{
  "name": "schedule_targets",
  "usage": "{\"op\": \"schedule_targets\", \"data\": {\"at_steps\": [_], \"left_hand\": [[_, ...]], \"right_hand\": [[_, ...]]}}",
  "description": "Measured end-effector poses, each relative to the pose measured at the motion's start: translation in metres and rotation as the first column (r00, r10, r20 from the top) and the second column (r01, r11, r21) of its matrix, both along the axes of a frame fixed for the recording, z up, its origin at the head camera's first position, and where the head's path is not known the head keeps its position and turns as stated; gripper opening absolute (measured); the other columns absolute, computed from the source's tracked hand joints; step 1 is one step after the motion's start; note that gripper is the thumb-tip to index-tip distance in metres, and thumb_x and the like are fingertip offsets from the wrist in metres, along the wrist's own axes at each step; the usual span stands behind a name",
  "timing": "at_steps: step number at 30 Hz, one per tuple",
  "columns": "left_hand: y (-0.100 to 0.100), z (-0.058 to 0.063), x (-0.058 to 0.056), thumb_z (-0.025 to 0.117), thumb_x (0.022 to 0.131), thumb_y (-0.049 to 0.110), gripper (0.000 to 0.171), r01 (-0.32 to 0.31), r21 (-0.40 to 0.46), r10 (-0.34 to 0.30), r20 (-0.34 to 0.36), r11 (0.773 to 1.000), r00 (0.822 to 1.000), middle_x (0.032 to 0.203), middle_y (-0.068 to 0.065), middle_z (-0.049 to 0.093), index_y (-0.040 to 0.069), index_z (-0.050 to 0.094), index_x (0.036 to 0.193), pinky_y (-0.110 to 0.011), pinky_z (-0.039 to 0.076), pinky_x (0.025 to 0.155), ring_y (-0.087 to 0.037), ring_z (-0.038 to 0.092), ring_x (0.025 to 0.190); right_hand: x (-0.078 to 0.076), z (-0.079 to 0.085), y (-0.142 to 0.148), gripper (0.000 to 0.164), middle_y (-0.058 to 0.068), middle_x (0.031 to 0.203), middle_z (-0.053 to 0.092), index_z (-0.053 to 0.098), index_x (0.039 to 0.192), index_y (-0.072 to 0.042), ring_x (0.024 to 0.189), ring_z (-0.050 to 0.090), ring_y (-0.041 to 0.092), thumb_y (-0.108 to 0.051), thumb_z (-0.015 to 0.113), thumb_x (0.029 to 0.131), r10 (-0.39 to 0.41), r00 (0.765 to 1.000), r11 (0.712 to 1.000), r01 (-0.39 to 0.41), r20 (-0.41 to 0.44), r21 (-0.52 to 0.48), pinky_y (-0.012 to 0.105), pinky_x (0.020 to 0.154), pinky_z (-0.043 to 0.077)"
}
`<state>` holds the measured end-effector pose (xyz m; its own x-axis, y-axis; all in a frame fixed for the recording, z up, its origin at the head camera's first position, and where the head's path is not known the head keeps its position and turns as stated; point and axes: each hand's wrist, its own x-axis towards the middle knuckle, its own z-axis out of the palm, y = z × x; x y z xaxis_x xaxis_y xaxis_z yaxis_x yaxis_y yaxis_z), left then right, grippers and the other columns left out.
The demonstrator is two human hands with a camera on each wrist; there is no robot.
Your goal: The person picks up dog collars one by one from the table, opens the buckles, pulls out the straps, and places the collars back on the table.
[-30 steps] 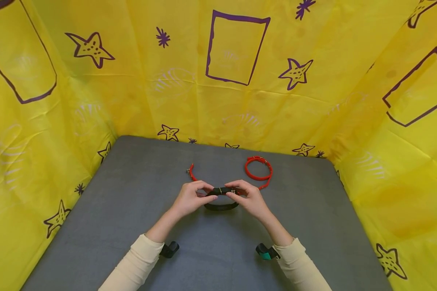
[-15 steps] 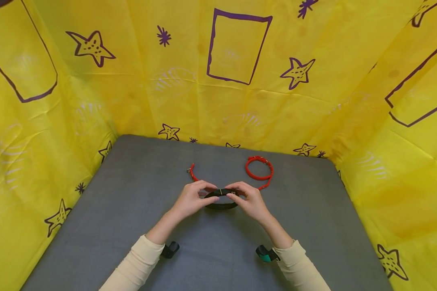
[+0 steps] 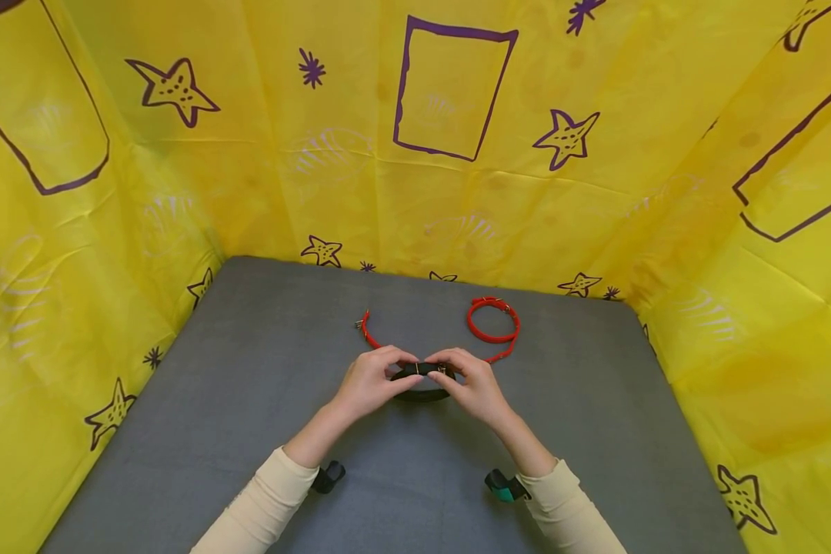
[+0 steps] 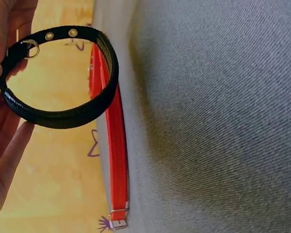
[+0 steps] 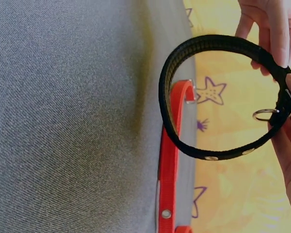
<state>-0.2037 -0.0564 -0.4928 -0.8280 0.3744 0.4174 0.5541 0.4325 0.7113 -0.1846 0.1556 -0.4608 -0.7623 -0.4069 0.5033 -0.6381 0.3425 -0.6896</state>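
Observation:
Both hands hold a black dog collar (image 3: 422,396), closed in a loop, raised in front of me over the grey table. My left hand (image 3: 370,382) pinches its upper left part between thumb and fingers. Close beside it, my right hand (image 3: 475,382) grips the collar near the buckle, fingertips almost meeting the left ones. In the right wrist view a metal D-ring (image 5: 266,114) hangs inside the loop beside the right fingers. Metal eyelets (image 4: 73,33) line the band in the left wrist view. Fingers partly cover the buckle.
Behind the hands a red strap (image 3: 493,338) lies on the grey table (image 3: 402,477), coiled at the right. Its left end has a metal buckle (image 4: 118,224). Yellow cloth walls (image 3: 284,177) with purple drawings stand at the back and both sides.
My left hand has shifted slightly right along the collar, closer to the right hand. The collar has turned a little in the fingers. The red strap has stayed in place.

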Motion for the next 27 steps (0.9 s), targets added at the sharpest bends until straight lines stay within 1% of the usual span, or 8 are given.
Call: {"op": "schedule_targets", "data": {"at_steps": [4,6,9,14,18,22,26,27], "left_hand": [[0.000,-0.003,-0.001,0.081,0.082,0.022,0.022,0.009,0.034,-0.009,0.002,0.999,1.000,0.092,0.006,0.068,0.016,0.075,0.102,-0.035,0.058,0.070,-0.012,0.064,0.085],[0.000,-0.005,-0.001,0.081,0.082,0.021,0.022,0.013,0.048,-0.013,0.006,0.999,1.000,0.091,0.006,0.068,0.016,0.075,0.102,-0.036,0.059,0.070,-0.011,0.064,0.085],[-0.001,-0.006,-0.002,0.081,0.082,0.021,0.021,0.022,0.071,-0.022,0.001,0.997,1.000,0.091,0.006,0.068,0.016,0.075,0.101,-0.032,0.058,0.068,-0.011,0.064,0.084],[-0.001,-0.006,-0.004,0.081,0.082,0.018,0.021,0.053,0.135,-0.056,0.023,0.989,0.998,0.092,0.004,0.070,0.013,0.076,0.101,-0.023,0.057,0.067,-0.012,0.066,0.085],[-0.001,-0.009,-0.005,0.080,0.082,0.016,0.022,0.072,0.179,-0.082,0.050,0.981,0.995,0.094,0.001,0.071,0.011,0.076,0.102,-0.023,0.056,0.067,-0.013,0.067,0.086],[-0.001,-0.012,-0.006,0.081,0.081,0.016,0.023,0.069,0.194,-0.081,0.058,0.979,0.995,0.094,0.001,0.072,0.011,0.076,0.103,-0.024,0.057,0.066,-0.014,0.068,0.086],[-0.002,-0.014,-0.005,0.081,0.081,0.016,0.024,0.060,0.216,-0.076,0.067,0.974,0.995,0.094,-0.002,0.072,0.009,0.076,0.103,-0.023,0.057,0.065,-0.017,0.069,0.085],[-0.001,-0.009,-0.002,0.081,0.081,0.014,0.023,0.057,0.217,-0.074,0.072,0.974,0.995,0.094,-0.005,0.072,0.007,0.076,0.103,-0.023,0.056,0.065,-0.020,0.069,0.085]], "right_hand": [[0.000,-0.001,-0.001,0.021,0.016,0.097,0.067,0.069,0.102,0.003,0.085,0.065,0.030,0.008,0.073,0.082,0.007,1.000,1.000,-0.007,-0.015,-0.023,0.045,0.073,0.056],[0.000,-0.002,-0.001,0.021,0.016,0.097,0.067,0.069,0.102,0.003,0.086,0.066,0.030,0.009,0.072,0.082,0.010,1.000,0.999,-0.010,-0.004,-0.039,0.042,0.075,0.057],[-0.001,-0.002,0.000,0.019,0.016,0.098,0.067,0.068,0.102,0.003,0.089,0.067,0.030,0.008,0.071,0.084,0.011,0.999,0.998,-0.009,0.030,-0.061,0.040,0.077,0.057],[-0.002,-0.004,0.002,0.018,0.015,0.101,0.067,0.068,0.105,0.004,0.094,0.066,0.030,0.005,0.069,0.087,0.006,0.994,0.996,0.003,0.108,-0.090,0.045,0.080,0.056],[-0.003,-0.004,0.003,0.018,0.016,0.102,0.066,0.068,0.106,0.004,0.096,0.064,0.031,0.004,0.068,0.088,0.008,0.987,0.993,0.012,0.163,-0.119,0.046,0.080,0.056],[-0.003,-0.004,0.004,0.018,0.016,0.103,0.066,0.067,0.107,0.005,0.096,0.063,0.029,0.005,0.067,0.088,0.026,0.980,0.988,0.005,0.196,-0.154,0.042,0.078,0.057],[-0.003,-0.006,0.004,0.019,0.018,0.103,0.064,0.066,0.107,0.007,0.094,0.064,0.026,0.006,0.066,0.089,0.044,0.975,0.983,-0.004,0.218,-0.183,0.035,0.075,0.057],[-0.003,-0.006,0.004,0.018,0.018,0.104,0.064,0.065,0.107,0.007,0.093,0.064,0.027,0.006,0.066,0.089,0.050,0.972,0.982,-0.006,0.228,-0.190,0.034,0.075,0.057]]}}
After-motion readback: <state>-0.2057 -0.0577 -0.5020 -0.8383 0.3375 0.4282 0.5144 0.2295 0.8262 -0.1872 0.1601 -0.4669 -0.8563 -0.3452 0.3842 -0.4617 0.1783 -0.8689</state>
